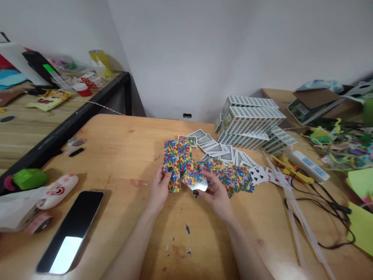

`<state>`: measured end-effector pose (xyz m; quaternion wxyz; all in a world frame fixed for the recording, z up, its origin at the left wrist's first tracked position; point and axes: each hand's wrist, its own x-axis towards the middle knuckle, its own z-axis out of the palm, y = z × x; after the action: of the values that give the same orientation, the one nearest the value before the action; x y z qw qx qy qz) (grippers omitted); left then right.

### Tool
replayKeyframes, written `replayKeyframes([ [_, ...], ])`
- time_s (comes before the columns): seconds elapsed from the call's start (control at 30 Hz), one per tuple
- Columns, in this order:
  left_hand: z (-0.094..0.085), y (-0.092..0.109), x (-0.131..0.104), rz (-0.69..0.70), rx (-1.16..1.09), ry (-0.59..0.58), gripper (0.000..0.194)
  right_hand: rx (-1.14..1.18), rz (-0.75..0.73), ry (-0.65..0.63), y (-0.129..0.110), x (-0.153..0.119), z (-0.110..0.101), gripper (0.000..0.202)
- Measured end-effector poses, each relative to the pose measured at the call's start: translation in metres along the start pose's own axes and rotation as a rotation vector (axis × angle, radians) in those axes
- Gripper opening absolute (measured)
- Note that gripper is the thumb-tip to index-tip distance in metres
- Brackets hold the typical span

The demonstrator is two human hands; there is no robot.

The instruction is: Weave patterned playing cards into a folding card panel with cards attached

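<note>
In the head view, playing cards [174,155] with a busy red, blue and yellow pattern lie in two columns at the middle of the wooden table. My left hand [159,186] is at the left column's edge, thumb over the cards and the other fingers partly hidden. Between the thumb and fingers of my right hand [217,194] is a similarly patterned playing card [194,179], tilted and catching a bright glare. More patterned cards [237,177] are spread just right of that hand. Behind them lies a fanned row of grey-backed cards [214,148].
Stacked striped card boxes [250,120] stand at the back right. Face-up cards [258,175], clear plastic strips [294,210], a power strip [310,165] and black cables [329,202] lie to the right. A phone [71,229] and a green toy [30,179] are at left.
</note>
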<state>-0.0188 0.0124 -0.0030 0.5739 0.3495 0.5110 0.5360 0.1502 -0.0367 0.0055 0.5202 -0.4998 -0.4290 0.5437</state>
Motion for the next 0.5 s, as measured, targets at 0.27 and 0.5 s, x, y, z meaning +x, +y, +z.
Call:
replayKeyframes([
  [0.27,-0.0022,-0.0006,0.0019,-0.001,-0.035,0.046,0.037,-0.118,-0.043,0.061,0.0069,0.0019,-0.0012,0.037],
  [0.5,-0.0001,-0.0004,0.0003,0.021,0.004,0.013,0.039,-0.070,0.015,0.020,0.0060,-0.0007,0.0019,0.033],
])
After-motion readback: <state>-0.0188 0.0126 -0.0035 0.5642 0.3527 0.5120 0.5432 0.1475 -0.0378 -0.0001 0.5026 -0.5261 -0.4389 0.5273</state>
